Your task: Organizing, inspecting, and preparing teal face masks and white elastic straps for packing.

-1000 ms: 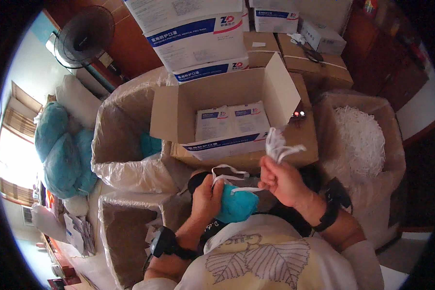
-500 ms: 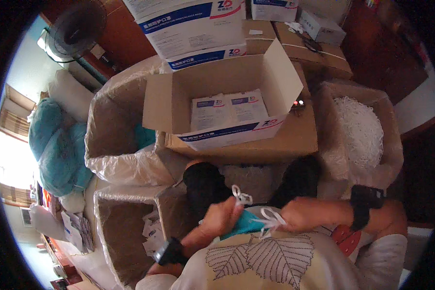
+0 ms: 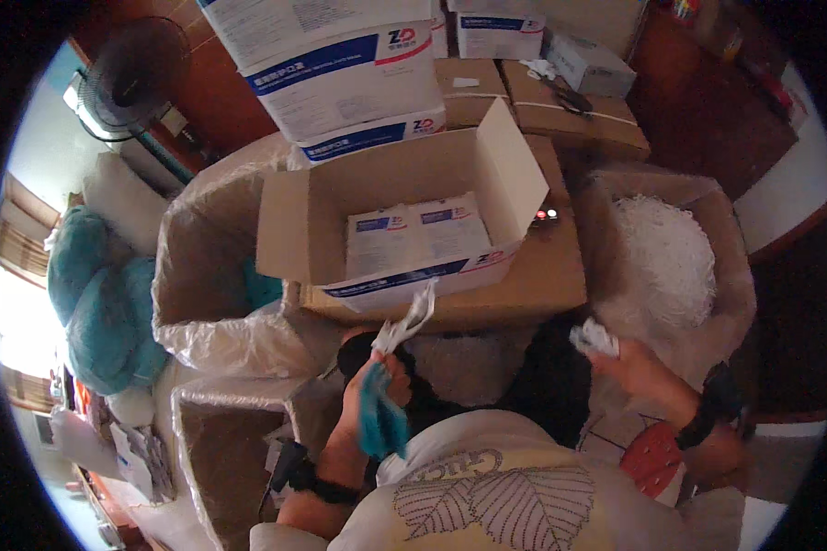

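My left hand (image 3: pixel 386 381) is closed over my left thigh. From it a limp teal piece (image 3: pixel 381 424), apparently a face mask, hangs down, slightly blurred. White elastic loops (image 3: pixel 409 317) stick up above the same fist, in front of the open carton (image 3: pixel 413 292). My right hand (image 3: pixel 627 363), over on the right beyond my knee, grips a small bunch of white elastic loops (image 3: pixel 596 337) at its fingertips. The two hands are well apart. Inside the open carton lie white packs (image 3: pixel 377 241) side by side.
The carton rests on a larger brown box (image 3: pixel 560 266). A lined box of white elastic loops (image 3: pixel 666 262) stands right. Plastic-lined boxes (image 3: pixel 193 312) (image 3: pixel 230 459) stand left, near teal bags (image 3: pixel 110 312). White cartons (image 3: pixel 340 78) are stacked behind; a fan (image 3: pixel 133 73) stands far left.
My hands have parted from close together at my lap, the left going left and the right going right and up. The teal piece now hangs from my left hand. The view has shifted slightly.
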`<action>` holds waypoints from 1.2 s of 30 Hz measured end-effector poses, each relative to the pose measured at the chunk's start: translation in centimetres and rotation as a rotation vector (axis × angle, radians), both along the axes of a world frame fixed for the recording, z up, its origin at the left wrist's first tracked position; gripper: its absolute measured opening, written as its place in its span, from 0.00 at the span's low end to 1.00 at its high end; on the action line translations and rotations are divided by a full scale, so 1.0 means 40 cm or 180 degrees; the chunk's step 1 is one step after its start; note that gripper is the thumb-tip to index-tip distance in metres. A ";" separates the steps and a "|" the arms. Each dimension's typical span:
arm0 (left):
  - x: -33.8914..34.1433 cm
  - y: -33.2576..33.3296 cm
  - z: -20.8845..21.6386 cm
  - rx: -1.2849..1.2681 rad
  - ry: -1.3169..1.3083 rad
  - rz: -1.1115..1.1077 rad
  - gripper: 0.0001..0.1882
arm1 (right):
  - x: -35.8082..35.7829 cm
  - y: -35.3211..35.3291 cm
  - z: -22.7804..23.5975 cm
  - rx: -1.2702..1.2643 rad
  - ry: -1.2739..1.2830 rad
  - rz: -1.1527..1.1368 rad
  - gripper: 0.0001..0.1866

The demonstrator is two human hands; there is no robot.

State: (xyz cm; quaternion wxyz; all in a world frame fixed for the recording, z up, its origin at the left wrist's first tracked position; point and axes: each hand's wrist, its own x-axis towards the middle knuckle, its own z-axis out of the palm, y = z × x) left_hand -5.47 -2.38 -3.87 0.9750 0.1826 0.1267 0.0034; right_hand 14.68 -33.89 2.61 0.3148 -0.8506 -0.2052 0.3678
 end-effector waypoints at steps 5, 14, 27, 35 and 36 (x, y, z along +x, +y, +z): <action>0.034 -0.011 0.035 -0.1354 -0.0604 -0.0645 0.28 | -0.034 0.207 0.109 0.1450 -0.0270 0.0326 0.20; 0.040 -0.087 0.063 -0.1615 -0.0782 -0.0902 0.26 | -0.085 0.437 0.097 0.2373 -0.1140 0.2886 0.21; 0.019 0.074 0.220 0.4625 0.0820 0.0490 0.17 | -0.085 0.348 0.005 0.0904 -0.0418 0.2240 0.16; 0.098 -0.049 0.175 0.6228 0.0194 -0.1098 0.19 | -0.147 0.339 0.021 0.1730 0.0505 0.1826 0.14; 0.092 -0.056 0.151 0.6074 0.0241 -0.0936 0.19 | -0.155 0.321 0.032 0.1660 0.0991 0.1596 0.14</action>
